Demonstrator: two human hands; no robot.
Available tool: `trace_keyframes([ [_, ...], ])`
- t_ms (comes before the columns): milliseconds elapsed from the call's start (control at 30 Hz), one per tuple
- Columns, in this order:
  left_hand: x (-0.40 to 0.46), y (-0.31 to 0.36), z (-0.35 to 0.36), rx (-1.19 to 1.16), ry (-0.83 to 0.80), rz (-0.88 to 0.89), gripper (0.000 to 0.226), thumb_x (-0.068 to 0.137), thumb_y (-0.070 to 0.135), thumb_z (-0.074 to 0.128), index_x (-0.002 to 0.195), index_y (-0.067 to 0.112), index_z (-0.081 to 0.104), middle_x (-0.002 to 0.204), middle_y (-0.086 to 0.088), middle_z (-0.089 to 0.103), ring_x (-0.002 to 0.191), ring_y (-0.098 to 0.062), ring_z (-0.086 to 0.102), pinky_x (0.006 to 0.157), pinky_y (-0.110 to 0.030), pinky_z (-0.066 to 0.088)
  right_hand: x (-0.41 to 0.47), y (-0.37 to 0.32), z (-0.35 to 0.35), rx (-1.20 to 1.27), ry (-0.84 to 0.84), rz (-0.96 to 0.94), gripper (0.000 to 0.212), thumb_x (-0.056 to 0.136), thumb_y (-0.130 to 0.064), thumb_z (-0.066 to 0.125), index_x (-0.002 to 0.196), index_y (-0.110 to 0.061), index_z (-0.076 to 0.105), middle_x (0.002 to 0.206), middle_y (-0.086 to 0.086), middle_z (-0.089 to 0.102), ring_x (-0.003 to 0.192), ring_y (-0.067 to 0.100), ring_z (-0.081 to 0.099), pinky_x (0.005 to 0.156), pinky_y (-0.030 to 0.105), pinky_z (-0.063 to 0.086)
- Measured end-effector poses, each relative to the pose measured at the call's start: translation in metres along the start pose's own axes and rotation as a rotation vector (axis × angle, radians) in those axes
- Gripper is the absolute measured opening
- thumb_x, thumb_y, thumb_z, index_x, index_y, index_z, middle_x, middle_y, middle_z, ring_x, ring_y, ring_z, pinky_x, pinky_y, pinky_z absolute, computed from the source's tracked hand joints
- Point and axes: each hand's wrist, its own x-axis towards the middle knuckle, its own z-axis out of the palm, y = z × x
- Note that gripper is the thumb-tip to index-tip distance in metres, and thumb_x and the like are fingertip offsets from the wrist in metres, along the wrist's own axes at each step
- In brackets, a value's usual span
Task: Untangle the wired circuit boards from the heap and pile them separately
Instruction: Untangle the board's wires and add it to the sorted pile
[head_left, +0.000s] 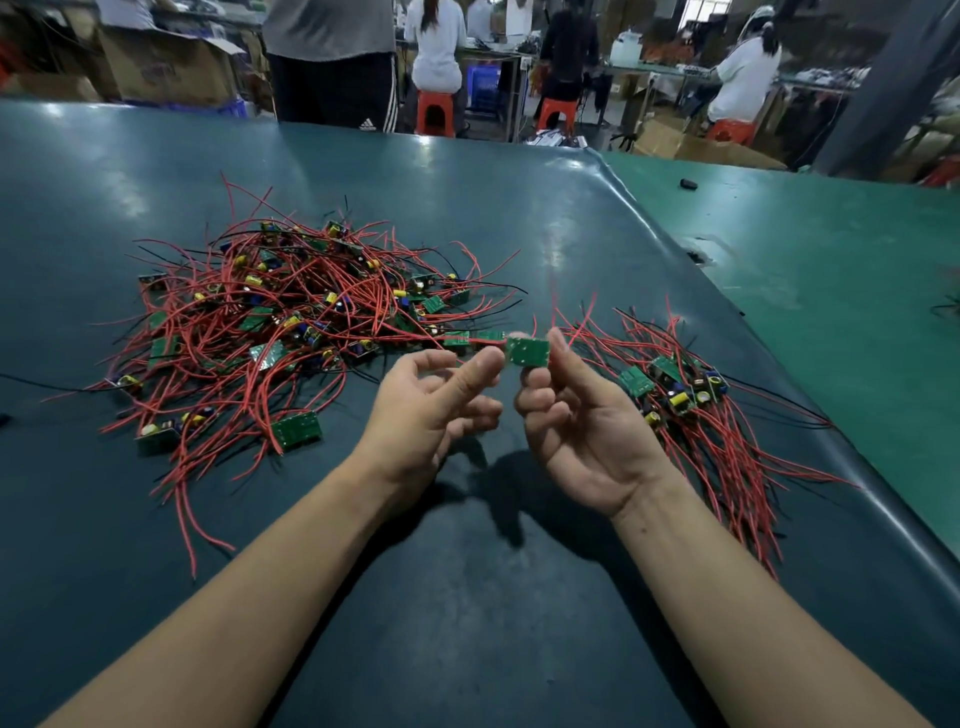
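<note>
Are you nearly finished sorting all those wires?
Not nearly. Done: a small pile of separated boards lies at the right on the table. In hand: the right hand pinches one green board, and the left hand has its thumb at that board's edge. Left: the big tangled heap at the left is much larger than the sorted pile.

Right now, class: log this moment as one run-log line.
right hand: pinches circuit board | left hand: holds nothing | heap: left | sorted pile: right
</note>
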Motion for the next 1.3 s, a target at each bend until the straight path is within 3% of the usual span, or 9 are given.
trace_keyframes([
  [100,-0.002,0.0,-0.002,0.052,-0.162,0.004,0.071,0.038,0.065,0.089,0.083,0.015,0.068,0.074,-0.004,0.068,0.055,-0.014,0.057,0.056,-0.026,0.046,-0.004,-0.002,-0.002,0.099,-0.125,0.038,0.033,0.063,-0.024,0.076,0.089,-0.006,0.068,0.058,0.001,0.056,0.045,0.005,0.053,0.036,0.01,0.042],
  [200,-0.01,-0.005,0.0,0.072,-0.305,0.008,0.052,0.053,0.057,0.088,0.095,0.027,0.078,0.087,0.002,0.07,0.074,-0.013,0.062,0.077,-0.036,0.044,-0.002,0.001,-0.001,-0.056,-0.053,0.056,0.026,0.071,-0.029,0.068,0.088,-0.008,0.066,0.058,-0.001,0.058,0.043,0.003,0.054,0.036,0.009,0.041],
  [267,-0.009,-0.004,-0.002,0.068,-0.233,0.051,0.04,0.064,0.042,0.085,0.102,0.032,0.077,0.088,0.005,0.071,0.079,-0.011,0.061,0.076,-0.033,0.045,0.003,0.003,0.0,-0.098,0.036,0.031,0.022,0.073,-0.027,0.065,0.085,-0.009,0.065,0.06,0.0,0.06,0.043,0.003,0.055,0.037,0.008,0.042],
  [367,-0.004,0.0,-0.005,0.061,-0.097,0.146,0.026,0.066,0.026,0.074,0.091,0.026,0.079,0.079,0.008,0.071,0.071,-0.007,0.062,0.064,-0.019,0.05,0.006,0.004,0.0,-0.154,0.154,-0.049,0.018,0.076,-0.026,0.067,0.085,-0.011,0.062,0.061,0.0,0.062,0.043,0.003,0.054,0.038,0.009,0.042],
  [500,-0.003,-0.004,-0.004,-0.026,-0.112,0.137,0.026,0.067,0.01,0.073,0.093,0.009,0.068,0.076,-0.005,0.072,0.068,-0.015,0.069,0.067,-0.024,0.057,0.008,0.012,0.001,-0.293,0.175,-0.156,0.014,0.086,-0.02,0.065,0.076,-0.011,0.066,0.058,0.0,0.064,0.042,0.004,0.054,0.038,0.011,0.042],
  [733,0.002,-0.005,-0.007,0.15,0.005,0.293,0.02,0.063,0.023,0.081,0.083,0.019,0.079,0.073,-0.002,0.073,0.064,-0.014,0.065,0.066,-0.024,0.054,0.012,0.018,-0.001,-0.391,0.26,-0.353,0.017,0.085,-0.016,0.07,0.07,-0.01,0.075,0.058,0.002,0.063,0.043,0.007,0.051,0.039,0.015,0.039],
  [867,0.002,-0.002,-0.007,0.118,0.052,0.268,0.02,0.062,0.03,0.081,0.076,0.017,0.079,0.069,-0.003,0.07,0.056,-0.012,0.061,0.06,-0.024,0.054,0.01,0.013,-0.004,-0.361,0.144,-0.363,0.015,0.072,-0.019,0.072,0.082,-0.011,0.078,0.066,0.003,0.066,0.052,0.008,0.058,0.047,0.016,0.047],
  [1000,0.002,0.002,-0.008,0.13,0.069,0.227,0.018,0.06,0.029,0.08,0.072,0.016,0.078,0.066,-0.004,0.069,0.054,-0.013,0.06,0.058,-0.022,0.054,0.01,0.013,-0.009,-0.486,0.049,-0.402,0.019,0.08,-0.015,0.066,0.096,-0.011,0.076,0.07,0.006,0.067,0.058,0.016,0.061,0.056,0.022,0.052],
  [1300,-0.004,0.002,-0.001,0.34,0.119,0.375,0.019,0.07,0.017,0.078,0.084,0.005,0.073,0.067,-0.005,0.071,0.055,-0.015,0.062,0.06,-0.024,0.054,0.014,0.014,-0.009,-0.481,0.243,-0.488,0.01,0.081,-0.02,0.072,0.08,-0.011,0.078,0.058,-0.001,0.059,0.047,0.008,0.048,0.041,0.016,0.036],
])
